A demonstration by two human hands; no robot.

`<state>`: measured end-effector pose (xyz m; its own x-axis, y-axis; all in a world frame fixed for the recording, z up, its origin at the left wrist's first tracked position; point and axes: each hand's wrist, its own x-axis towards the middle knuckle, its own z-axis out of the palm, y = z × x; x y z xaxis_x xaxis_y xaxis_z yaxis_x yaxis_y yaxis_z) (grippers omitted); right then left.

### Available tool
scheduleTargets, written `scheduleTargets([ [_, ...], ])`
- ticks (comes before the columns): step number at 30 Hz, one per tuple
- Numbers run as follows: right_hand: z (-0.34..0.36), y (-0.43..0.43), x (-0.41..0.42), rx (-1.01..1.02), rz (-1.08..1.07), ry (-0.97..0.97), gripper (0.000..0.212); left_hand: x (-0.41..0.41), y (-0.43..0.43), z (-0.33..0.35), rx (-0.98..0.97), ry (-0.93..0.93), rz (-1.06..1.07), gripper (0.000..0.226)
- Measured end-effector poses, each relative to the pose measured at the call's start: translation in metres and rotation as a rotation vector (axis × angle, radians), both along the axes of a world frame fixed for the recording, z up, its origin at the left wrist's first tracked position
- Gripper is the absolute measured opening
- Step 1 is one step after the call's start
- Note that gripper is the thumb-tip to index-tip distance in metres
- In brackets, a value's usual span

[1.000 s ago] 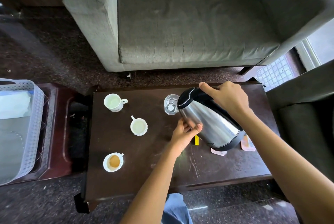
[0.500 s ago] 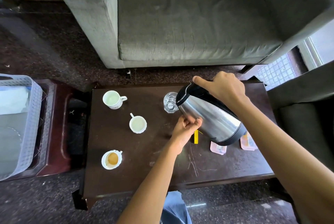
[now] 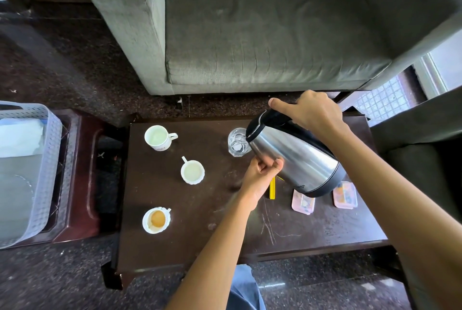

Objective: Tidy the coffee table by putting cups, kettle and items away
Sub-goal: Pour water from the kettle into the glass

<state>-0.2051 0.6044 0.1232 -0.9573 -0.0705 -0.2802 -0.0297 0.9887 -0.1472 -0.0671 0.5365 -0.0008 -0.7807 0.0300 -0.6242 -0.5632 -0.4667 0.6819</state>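
Observation:
A steel kettle (image 3: 295,157) with a black lid hangs tilted above the dark coffee table (image 3: 200,239), its spout over a clear glass (image 3: 237,143). My right hand (image 3: 312,112) grips the kettle's black handle, thumb on the lid. My left hand (image 3: 262,176) has its fingers curled against the kettle's lower side. Three white cups stand on the left half: one at the back (image 3: 157,137), one in the middle (image 3: 192,171), one in front (image 3: 156,219) with brown liquid. A yellow item (image 3: 272,188) and two pink packets (image 3: 302,203) (image 3: 345,196) lie under the kettle.
A grey sofa (image 3: 262,34) stands behind the table. A white perforated basket (image 3: 50,159) sits on a reddish side table (image 3: 80,184) to the left. A dark armchair (image 3: 425,139) is at the right. The floor is dark speckled stone.
The kettle has risen a little off the table and shifted toward the glass, both hands staying on it. The pink packets beneath it show more.

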Motion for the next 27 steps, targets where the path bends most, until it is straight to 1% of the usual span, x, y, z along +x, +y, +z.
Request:
scheduleTargets([
  [2, 0.000, -0.001, -0.001, -0.001, 0.000, 0.006, 0.077, -0.001, -0.001, 0.002, -0.004, 0.002, -0.003, 0.044],
  [5, 0.002, -0.001, -0.002, 0.007, 0.001, 0.008, 0.076, -0.001, -0.001, 0.003, 0.006, -0.004, -0.007, 0.038],
  [10, 0.007, -0.003, -0.001, 0.016, 0.014, 0.000, 0.073, -0.001, 0.000, 0.006, 0.020, 0.008, -0.003, 0.039],
  [13, 0.009, -0.004, -0.001, 0.028, 0.019, 0.001, 0.076, 0.000, 0.001, 0.008, 0.018, 0.008, -0.007, 0.037],
  [20, 0.013, -0.003, -0.002, 0.032, 0.041, 0.010, 0.075, 0.000, 0.004, 0.012, 0.018, 0.014, -0.002, 0.040],
  [23, 0.015, -0.004, -0.002, 0.032, 0.043, 0.016, 0.074, 0.001, 0.005, 0.014, 0.006, 0.017, -0.002, 0.045],
  [27, 0.018, -0.005, -0.002, 0.045, 0.055, 0.030, 0.076, 0.001, 0.005, 0.016, -0.009, 0.009, 0.005, 0.040],
])
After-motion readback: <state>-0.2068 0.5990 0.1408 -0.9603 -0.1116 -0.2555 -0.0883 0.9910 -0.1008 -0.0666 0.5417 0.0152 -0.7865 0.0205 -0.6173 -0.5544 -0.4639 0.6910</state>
